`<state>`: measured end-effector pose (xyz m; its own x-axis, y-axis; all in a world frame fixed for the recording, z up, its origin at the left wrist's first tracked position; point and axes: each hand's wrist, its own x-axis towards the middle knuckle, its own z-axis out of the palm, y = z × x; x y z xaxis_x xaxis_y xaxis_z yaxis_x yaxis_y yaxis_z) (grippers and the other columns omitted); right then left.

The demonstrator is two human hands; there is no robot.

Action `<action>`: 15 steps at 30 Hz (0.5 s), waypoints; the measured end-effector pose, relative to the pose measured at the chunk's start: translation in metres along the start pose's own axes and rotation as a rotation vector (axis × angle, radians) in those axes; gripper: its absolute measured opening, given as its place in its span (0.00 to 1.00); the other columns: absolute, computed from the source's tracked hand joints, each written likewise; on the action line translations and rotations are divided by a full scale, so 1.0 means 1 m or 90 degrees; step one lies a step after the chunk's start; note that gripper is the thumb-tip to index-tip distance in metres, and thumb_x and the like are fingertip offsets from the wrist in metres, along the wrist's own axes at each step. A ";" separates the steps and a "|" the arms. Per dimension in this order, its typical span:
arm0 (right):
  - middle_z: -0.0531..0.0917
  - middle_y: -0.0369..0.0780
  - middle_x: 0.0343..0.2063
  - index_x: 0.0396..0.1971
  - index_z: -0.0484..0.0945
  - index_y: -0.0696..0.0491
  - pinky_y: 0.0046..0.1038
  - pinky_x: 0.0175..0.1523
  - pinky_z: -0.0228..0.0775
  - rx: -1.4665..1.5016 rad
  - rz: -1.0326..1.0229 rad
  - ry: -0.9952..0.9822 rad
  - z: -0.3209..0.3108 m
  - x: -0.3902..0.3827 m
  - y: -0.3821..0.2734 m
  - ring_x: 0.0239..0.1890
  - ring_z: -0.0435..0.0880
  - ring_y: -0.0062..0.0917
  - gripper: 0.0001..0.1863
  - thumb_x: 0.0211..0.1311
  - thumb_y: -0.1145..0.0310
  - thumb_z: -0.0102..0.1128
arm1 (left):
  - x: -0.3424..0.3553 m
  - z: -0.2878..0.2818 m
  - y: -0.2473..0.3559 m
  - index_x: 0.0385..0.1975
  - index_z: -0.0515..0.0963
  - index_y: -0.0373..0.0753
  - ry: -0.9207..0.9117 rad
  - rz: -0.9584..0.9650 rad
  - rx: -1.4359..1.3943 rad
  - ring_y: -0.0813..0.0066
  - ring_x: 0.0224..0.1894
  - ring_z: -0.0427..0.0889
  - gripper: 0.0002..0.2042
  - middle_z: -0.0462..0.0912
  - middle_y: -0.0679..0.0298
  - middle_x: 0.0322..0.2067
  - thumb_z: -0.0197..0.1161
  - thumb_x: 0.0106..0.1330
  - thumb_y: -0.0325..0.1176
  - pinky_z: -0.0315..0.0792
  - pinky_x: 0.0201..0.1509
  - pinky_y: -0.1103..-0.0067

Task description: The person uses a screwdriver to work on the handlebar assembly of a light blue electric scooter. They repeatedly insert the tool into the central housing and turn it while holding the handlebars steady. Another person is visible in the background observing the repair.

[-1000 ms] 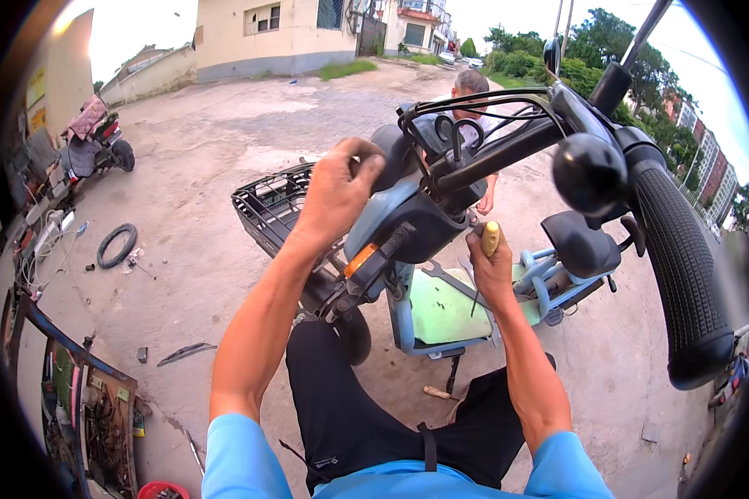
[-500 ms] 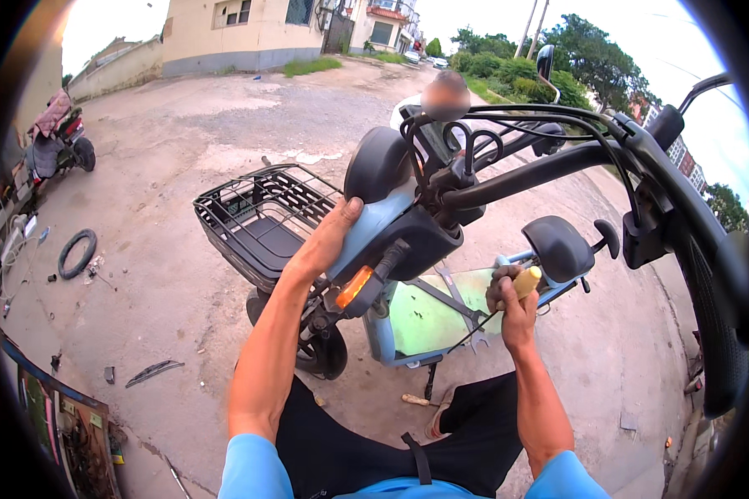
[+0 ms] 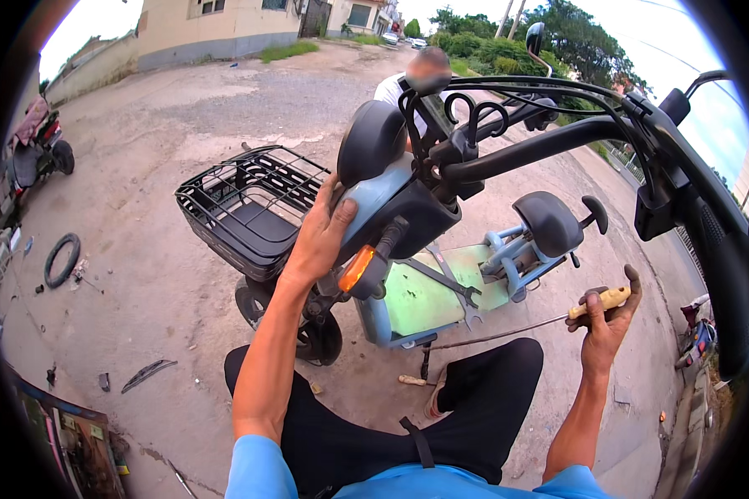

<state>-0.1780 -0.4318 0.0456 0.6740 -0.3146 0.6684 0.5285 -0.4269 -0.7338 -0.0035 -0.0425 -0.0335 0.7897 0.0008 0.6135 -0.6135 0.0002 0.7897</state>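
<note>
My left hand (image 3: 320,237) grips the edge of the light-blue front panel (image 3: 379,195) of an electric scooter, its thumb on the near face and some fingers hidden behind. Above the panel sits a black rounded headlight housing (image 3: 370,143); an orange turn signal (image 3: 358,269) is just right of my wrist. Off to the right, my right hand (image 3: 609,326) holds a long screwdriver (image 3: 599,304) by its yellow handle, one finger raised. Its thin shaft points left across my knee, toward the footboard's lower edge. Two crossed wrenches (image 3: 441,281) lie on the green footboard (image 3: 408,312).
A black wire basket (image 3: 245,212) juts out at the scooter's front left. Handlebars (image 3: 549,162) and cables arch overhead at right. Beyond them is another person (image 3: 389,87). A tire (image 3: 62,260) and a wooden-handled tool (image 3: 413,380) lie on the ground; a black seat (image 3: 549,224) stands behind the footboard.
My right hand has swung right and away from the footboard, taking the screwdriver along. My left hand has shifted its hold on the blue panel, with fingers now reaching behind it. The view has tilted slightly.
</note>
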 end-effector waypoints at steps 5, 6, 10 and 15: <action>0.82 0.42 0.41 0.57 0.65 0.48 0.27 0.32 0.87 0.209 0.016 0.081 -0.047 -0.023 0.019 0.35 0.88 0.28 0.19 0.73 0.71 0.61 | -0.030 -0.001 -0.005 0.74 0.56 0.29 0.019 0.010 -0.047 0.55 0.74 0.62 0.38 0.63 0.41 0.70 0.59 0.75 0.50 0.54 0.77 0.67; 0.82 0.43 0.43 0.56 0.67 0.48 0.29 0.35 0.88 0.270 0.045 0.120 -0.053 -0.028 0.025 0.37 0.89 0.30 0.17 0.72 0.71 0.61 | -0.036 0.000 -0.010 0.74 0.56 0.30 0.045 0.034 -0.023 0.55 0.74 0.62 0.37 0.63 0.42 0.71 0.59 0.75 0.48 0.54 0.78 0.66; 0.83 0.43 0.47 0.51 0.71 0.50 0.31 0.50 0.89 0.431 0.154 0.170 -0.047 -0.061 0.077 0.47 0.88 0.31 0.14 0.69 0.73 0.65 | -0.070 0.025 -0.005 0.71 0.60 0.29 0.162 0.027 -0.011 0.59 0.72 0.66 0.30 0.69 0.48 0.65 0.61 0.72 0.27 0.62 0.74 0.69; 0.83 0.41 0.42 0.46 0.71 0.52 0.30 0.49 0.89 0.499 0.181 0.196 0.021 -0.074 0.081 0.44 0.88 0.28 0.13 0.69 0.76 0.65 | -0.116 0.051 -0.029 0.59 0.68 0.30 0.368 0.095 0.176 0.72 0.53 0.76 0.18 0.74 0.55 0.54 0.61 0.71 0.24 0.73 0.57 0.76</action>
<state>-0.1744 -0.4252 -0.0658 0.7241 -0.5826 0.3691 0.6403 0.3690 -0.6736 -0.0776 -0.0937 -0.1278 0.5211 0.5174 0.6788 -0.6331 -0.2991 0.7140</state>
